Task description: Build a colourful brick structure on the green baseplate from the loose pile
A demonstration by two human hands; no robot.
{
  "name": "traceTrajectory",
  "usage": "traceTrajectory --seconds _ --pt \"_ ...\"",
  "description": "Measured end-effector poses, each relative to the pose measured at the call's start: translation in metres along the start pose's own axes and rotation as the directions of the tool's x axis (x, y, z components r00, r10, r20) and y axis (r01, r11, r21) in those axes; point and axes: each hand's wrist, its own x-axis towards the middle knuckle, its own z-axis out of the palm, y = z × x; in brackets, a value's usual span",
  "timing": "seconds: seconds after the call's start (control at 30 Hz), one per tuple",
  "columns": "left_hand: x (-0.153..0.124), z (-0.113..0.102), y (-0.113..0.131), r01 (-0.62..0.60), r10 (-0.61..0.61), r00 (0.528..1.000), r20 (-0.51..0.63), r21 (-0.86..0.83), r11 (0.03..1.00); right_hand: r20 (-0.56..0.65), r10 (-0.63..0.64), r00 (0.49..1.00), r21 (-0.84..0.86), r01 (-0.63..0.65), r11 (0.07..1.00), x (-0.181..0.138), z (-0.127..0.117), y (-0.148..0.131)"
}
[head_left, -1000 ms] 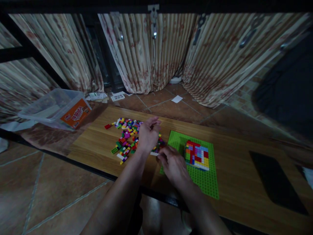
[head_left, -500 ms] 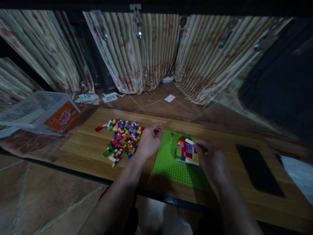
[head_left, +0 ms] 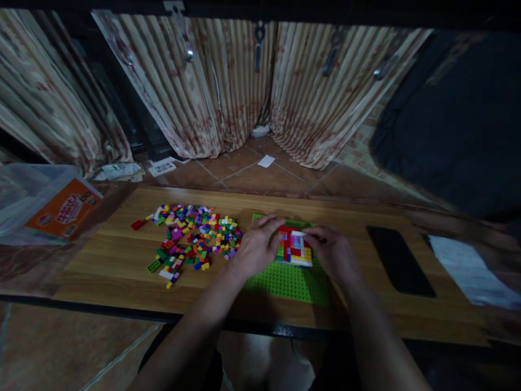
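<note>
A flat build of coloured toy bricks point(head_left: 296, 251), with red, white, yellow and purple pieces on top, sits on the green studded baseplate point(head_left: 285, 285). My left hand point(head_left: 259, 245) is curled against the build's left side, its fingers at the back corner and the thumb lower down. At the far right corner, my right hand point(head_left: 336, 254) pinches a white brick point(head_left: 299, 233) lying along the build's top edge. Fingers partly hide how firmly the brick is seated. Left of the baseplate, loose bricks point(head_left: 191, 236) of many colours lie spread out.
A black flat slab point(head_left: 401, 260) and a white paper sheet point(head_left: 472, 271) lie to the right. Beyond the wooden table's point(head_left: 109, 266) left end stands a clear plastic bin point(head_left: 28, 184) with an orange label. Striped curtains point(head_left: 232, 81) hang behind, with papers on the tiled floor.
My left hand has moved right, from above the baseplate's left edge to the build. The white brick, tilted in my right hand before, now lies along the build's far edge. The view has shifted right.
</note>
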Motion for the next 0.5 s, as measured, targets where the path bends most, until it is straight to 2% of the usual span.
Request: traceTrajectory --seconds 0.17,0.3,0.5 --pt "-0.002 0.013 0.005 -0.104 0.093 0.993 0.076 0.145 0.984 -0.010 0.034 0.999 0.024 -0.034 0.999 0.001 0.000 -0.001" --pt "-0.002 0.018 0.010 -0.112 0.083 0.988 0.132 0.231 0.966 0.006 0.108 0.994 0.089 -0.108 0.990 0.001 0.000 0.003" --pt "-0.001 0.018 0.013 -0.100 0.058 0.986 0.155 0.280 0.955 0.037 0.262 0.964 0.213 -0.264 0.941 0.006 -0.005 0.015"
